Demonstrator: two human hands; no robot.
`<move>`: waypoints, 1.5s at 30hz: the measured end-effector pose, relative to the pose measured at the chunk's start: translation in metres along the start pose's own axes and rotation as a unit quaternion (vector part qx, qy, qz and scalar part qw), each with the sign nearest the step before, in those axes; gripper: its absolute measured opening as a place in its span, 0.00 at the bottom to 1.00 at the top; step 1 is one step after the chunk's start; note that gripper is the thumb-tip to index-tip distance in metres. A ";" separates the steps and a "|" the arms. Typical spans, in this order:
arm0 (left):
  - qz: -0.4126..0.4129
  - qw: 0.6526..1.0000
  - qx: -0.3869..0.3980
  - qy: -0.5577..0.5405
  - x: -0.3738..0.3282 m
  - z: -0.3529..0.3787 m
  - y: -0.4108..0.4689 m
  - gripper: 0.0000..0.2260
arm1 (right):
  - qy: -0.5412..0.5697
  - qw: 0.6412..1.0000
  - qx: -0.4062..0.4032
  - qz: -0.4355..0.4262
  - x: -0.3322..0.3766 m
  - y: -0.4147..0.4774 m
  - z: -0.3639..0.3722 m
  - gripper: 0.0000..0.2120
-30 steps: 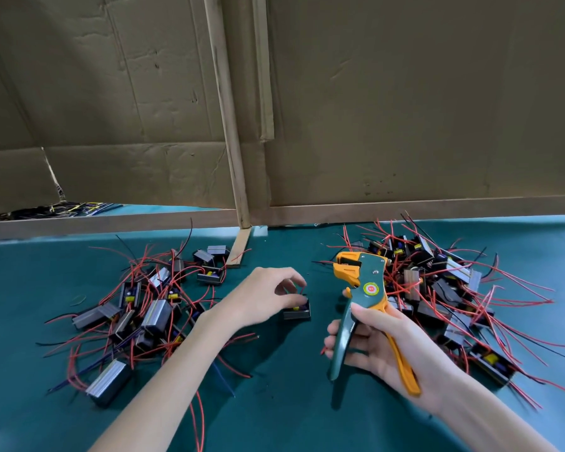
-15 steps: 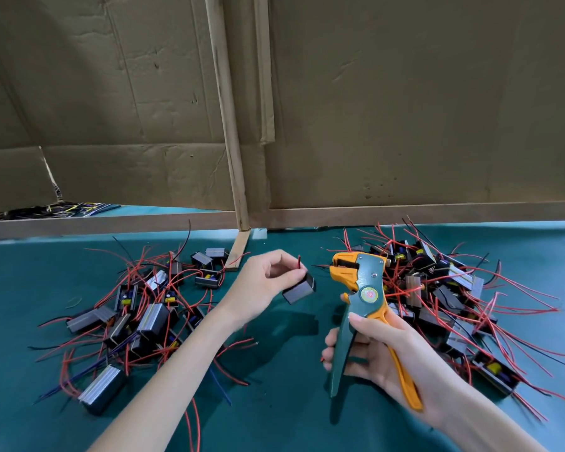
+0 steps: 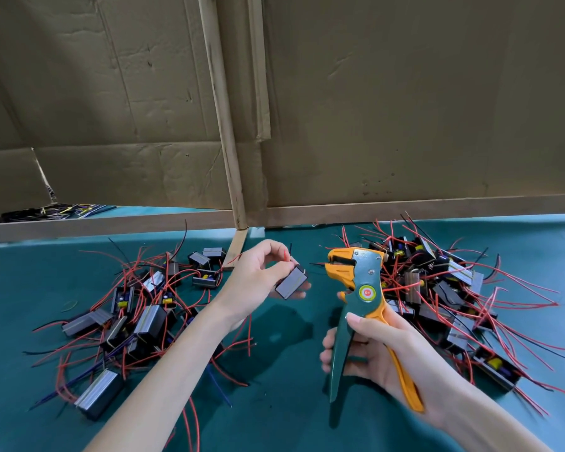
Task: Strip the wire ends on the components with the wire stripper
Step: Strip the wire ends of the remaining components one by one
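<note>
Head view: your left hand (image 3: 258,282) pinches one grey component (image 3: 291,282) above the green mat (image 3: 284,402). Your fingers mostly hide its wire ends. Your right hand (image 3: 382,350) grips the wire stripper (image 3: 359,288) by its handles, with the head just beside the component, apart from it. Bare mat lies between the left pile (image 3: 137,308) and the right pile (image 3: 437,288). A cardboard wall (image 3: 405,109) closes the far edge.
</note>
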State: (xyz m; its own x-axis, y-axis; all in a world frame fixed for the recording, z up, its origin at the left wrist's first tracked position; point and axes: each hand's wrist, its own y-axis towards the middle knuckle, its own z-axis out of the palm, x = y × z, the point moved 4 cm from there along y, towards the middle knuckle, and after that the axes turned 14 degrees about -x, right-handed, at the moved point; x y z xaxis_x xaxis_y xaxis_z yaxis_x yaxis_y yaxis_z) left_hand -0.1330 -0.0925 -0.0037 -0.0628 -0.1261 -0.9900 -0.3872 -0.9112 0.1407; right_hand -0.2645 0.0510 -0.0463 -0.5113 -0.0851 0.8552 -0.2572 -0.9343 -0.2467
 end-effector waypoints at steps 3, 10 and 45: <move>0.007 1.000 0.002 0.019 -0.001 0.000 -0.001 0.06 | 0.002 1.000 0.001 -0.001 -0.001 0.000 -0.001 0.15; 0.100 0.990 0.002 0.096 -0.016 -0.007 0.002 0.05 | -0.014 1.000 0.014 -0.024 0.001 -0.002 0.001 0.05; 0.189 0.952 0.073 0.230 -0.063 -0.003 -0.019 0.08 | -0.090 0.987 0.081 -0.103 0.009 -0.022 0.016 0.21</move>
State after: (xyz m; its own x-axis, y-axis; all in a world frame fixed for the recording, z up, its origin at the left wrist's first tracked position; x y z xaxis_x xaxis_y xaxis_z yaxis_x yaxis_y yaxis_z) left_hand -0.1185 -0.0685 0.0556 0.1724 -0.6231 -0.7629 -0.5426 -0.7064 0.4544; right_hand -0.2506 0.0652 -0.0258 -0.3047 0.0655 0.9502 -0.1988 -0.9800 0.0038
